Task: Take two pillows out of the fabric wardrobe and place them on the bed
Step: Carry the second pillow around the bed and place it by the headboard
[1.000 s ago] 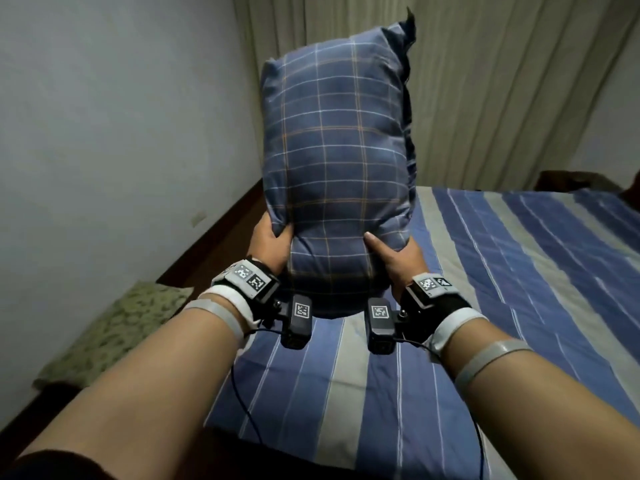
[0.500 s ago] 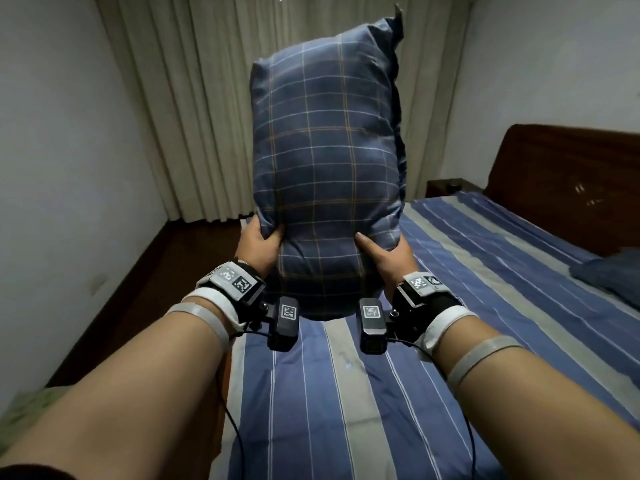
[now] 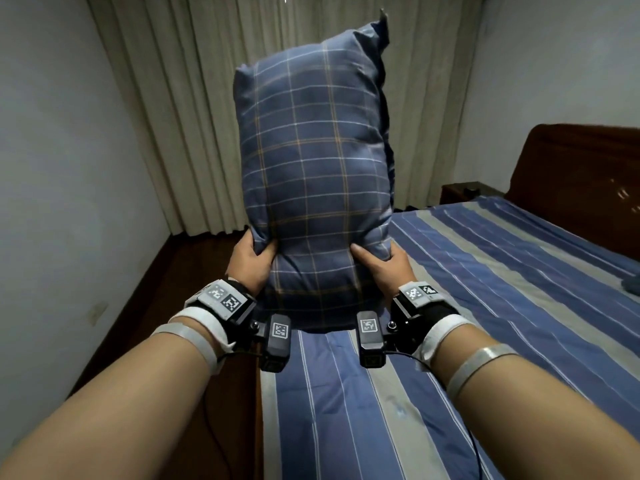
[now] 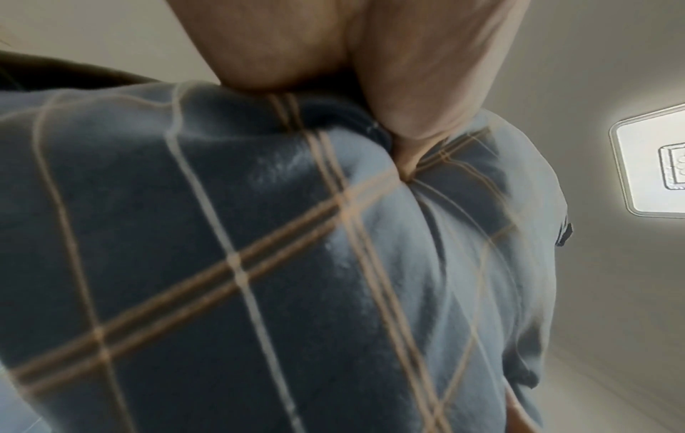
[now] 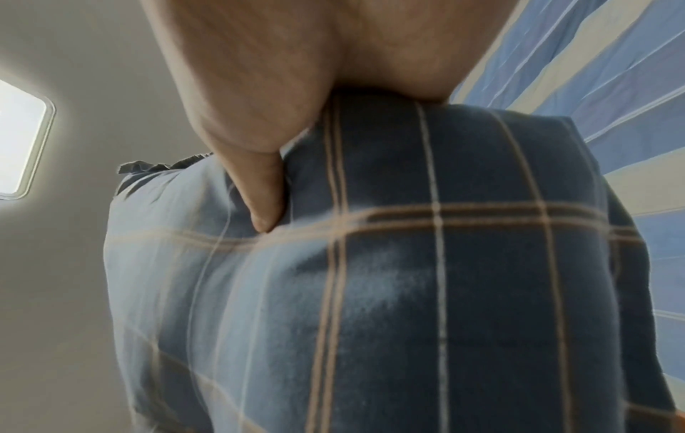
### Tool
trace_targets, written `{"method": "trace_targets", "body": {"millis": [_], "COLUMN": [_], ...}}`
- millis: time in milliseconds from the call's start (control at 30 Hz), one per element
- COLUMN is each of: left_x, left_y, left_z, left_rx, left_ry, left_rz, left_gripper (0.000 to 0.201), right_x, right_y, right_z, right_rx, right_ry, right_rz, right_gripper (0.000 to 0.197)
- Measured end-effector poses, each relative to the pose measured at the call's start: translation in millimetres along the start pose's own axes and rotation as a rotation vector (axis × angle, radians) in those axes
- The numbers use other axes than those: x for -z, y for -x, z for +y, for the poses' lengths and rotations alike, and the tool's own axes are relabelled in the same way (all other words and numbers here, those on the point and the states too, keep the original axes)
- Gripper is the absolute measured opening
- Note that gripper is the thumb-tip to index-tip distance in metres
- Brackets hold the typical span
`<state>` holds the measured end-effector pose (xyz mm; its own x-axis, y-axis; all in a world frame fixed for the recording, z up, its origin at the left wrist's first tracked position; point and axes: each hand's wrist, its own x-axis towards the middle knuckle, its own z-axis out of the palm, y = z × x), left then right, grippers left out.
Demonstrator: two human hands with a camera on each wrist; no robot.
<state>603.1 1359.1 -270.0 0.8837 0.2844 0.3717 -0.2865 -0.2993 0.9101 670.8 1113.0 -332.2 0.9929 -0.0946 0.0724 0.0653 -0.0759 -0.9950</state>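
A blue plaid pillow (image 3: 317, 174) stands upright in the air over the near left corner of the bed (image 3: 485, 306). My left hand (image 3: 251, 263) grips its lower left side, thumb pressed into the fabric. My right hand (image 3: 379, 263) grips the lower right side the same way. Both wrist views show the plaid pillow (image 4: 259, 263) (image 5: 389, 293) filling the frame with a thumb dug into it. A dark blue shape (image 3: 632, 289), cut off at the right edge of the head view, lies on the bed. The fabric wardrobe is out of view.
The bed has a blue and grey striped sheet and a dark wooden headboard (image 3: 581, 181) at the right. Beige curtains (image 3: 194, 116) hang behind the pillow. A small nightstand (image 3: 464, 192) stands by the headboard. Dark wooden floor (image 3: 166, 299) runs along the bed's left side, beside a grey wall.
The view has swung to the right: the headboard and nightstand have come into sight and the green cushion on the floor has left it. Both hands keep the same hold on the pillow.
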Motion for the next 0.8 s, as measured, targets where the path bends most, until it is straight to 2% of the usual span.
{"method": "trace_targets", "body": {"millis": [67,167,267,466,566,700,733,800], "left_x": [17,41,65,119,138,149,149,146], "left_y": [-26,-70,-116,-218,-262,-313,-326,-352], "left_z": [-19,-56,-93,-137,-155,-166,-169,-176], "left_rx": [-0.008,-0.009,-0.018,-0.040,-0.053,-0.071,-0.082,-0.106], "left_ry": [-0.002,0.007,0.031,-0.015,-0.018,0.000,0.008,0.038], "left_rz": [-0.013,-0.040,-0.117,-0.277,-0.324,-0.347,-0.350,-0.358], "left_gripper": [0.038,0.037,0.034,0.033,0.033,0.032,0.034,0.035], "right_x": [-27,-70,-116,-214,-248,-279,-284,-295], "right_y": [-8,-18,-33,-84,-109,-148,-156,-171], "right_z": [-9,-20,-15,-10,-12,-22,-27,-35], "right_rx": [0.020,0.069,0.069,0.003,-0.033,-0.010,0.001,0.017], "right_ry": [0.035,0.036,-0.009,-0.037,-0.045,-0.056,-0.064,-0.067], "right_rz": [0.001,0.024,0.082,0.227,0.273,0.319,0.319,0.301], "right_gripper": [0.075,0.041,0.033,0.066,0.070,0.094,0.095,0.086]}}
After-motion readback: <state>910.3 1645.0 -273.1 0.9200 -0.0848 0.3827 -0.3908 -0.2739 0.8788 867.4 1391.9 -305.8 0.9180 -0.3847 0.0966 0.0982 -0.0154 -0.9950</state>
